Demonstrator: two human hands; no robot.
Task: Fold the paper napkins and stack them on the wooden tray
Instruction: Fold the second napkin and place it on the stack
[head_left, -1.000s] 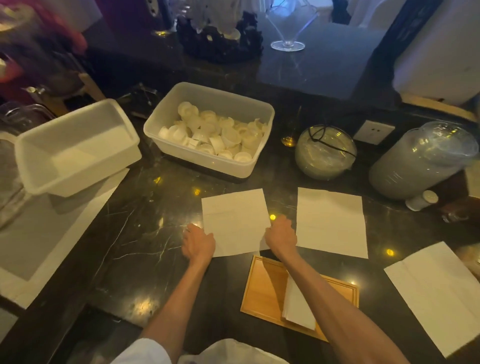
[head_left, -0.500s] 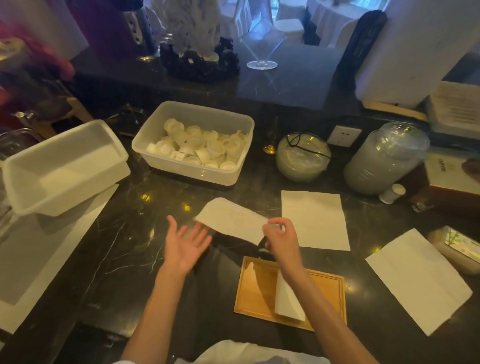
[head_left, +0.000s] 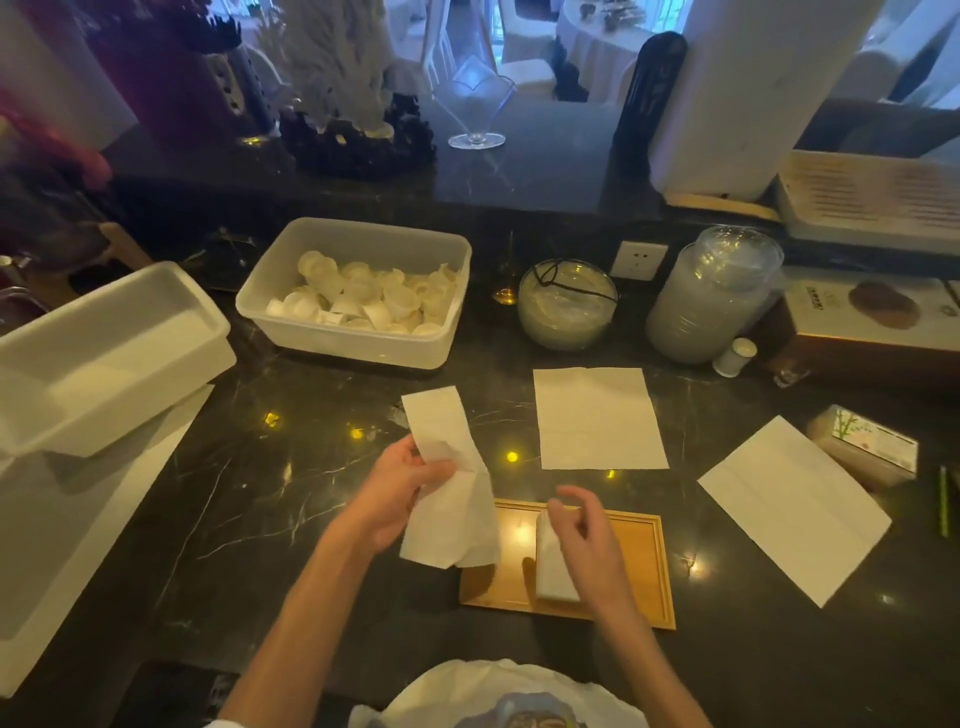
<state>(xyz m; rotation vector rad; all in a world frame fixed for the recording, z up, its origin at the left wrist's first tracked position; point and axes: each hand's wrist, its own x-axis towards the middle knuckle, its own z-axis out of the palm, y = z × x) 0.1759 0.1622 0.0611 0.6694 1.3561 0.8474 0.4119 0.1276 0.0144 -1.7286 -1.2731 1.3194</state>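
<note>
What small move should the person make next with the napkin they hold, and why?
Probably bring the right hand across to take the napkin's hanging end. Only the left hand grips it, and it droops crumpled, not yet folded flat like the one on the tray.

You're looking at dark marble counter (head_left: 249, 499): clear tub (head_left: 291, 312) holding small white cups (head_left: 363, 304), empty white bin (head_left: 104, 353) sitting left, glass bowl (head_left: 567, 306), wall socket (head_left: 638, 260) behind.
</note>
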